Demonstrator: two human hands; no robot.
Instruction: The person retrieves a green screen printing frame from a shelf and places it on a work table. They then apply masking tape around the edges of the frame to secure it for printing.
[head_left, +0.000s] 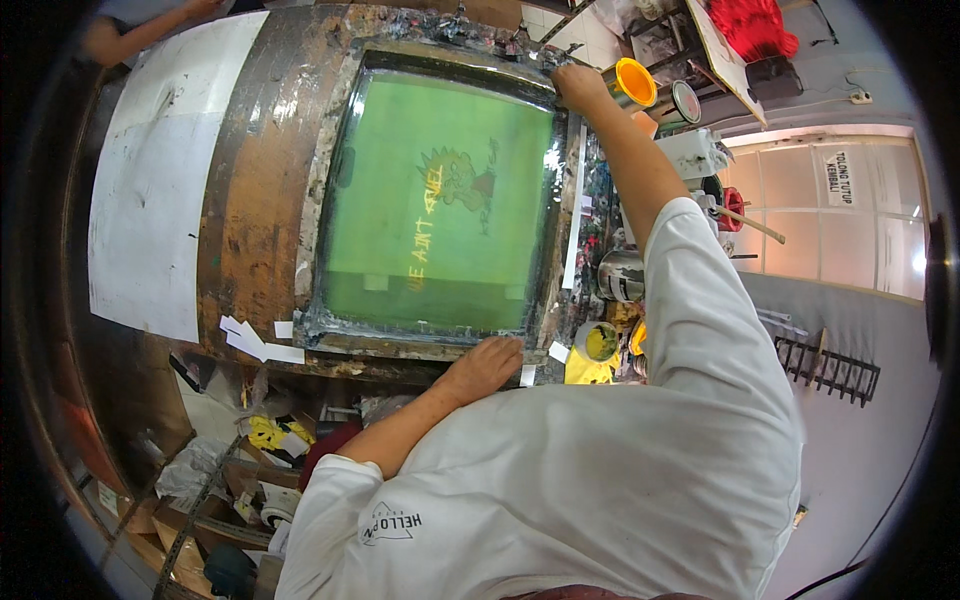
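Observation:
A screen-printing frame (345, 348) with green mesh (390, 180) lies on the worn wooden table. A cartoon figure and yellow lettering show through the mesh. My left hand (485, 368) is bent over the near side of the frame, toward its right corner, with its fingers closed on the edge. At the far right corner, my right hand (578, 88) is closed round the frame, its arm stretched forward. Parts of the fingers of both hands are hidden. Small white paper strips (262, 342) lie by the near left corner.
White sheets (155, 210) cover the table's left part. Ink cans, including a yellow-rimmed one (635, 82), and a silver can (622, 275) crowd the right side. Boxes and bags (200, 470) sit below the near edge. Another person's arm (140, 30) reaches in at the far left.

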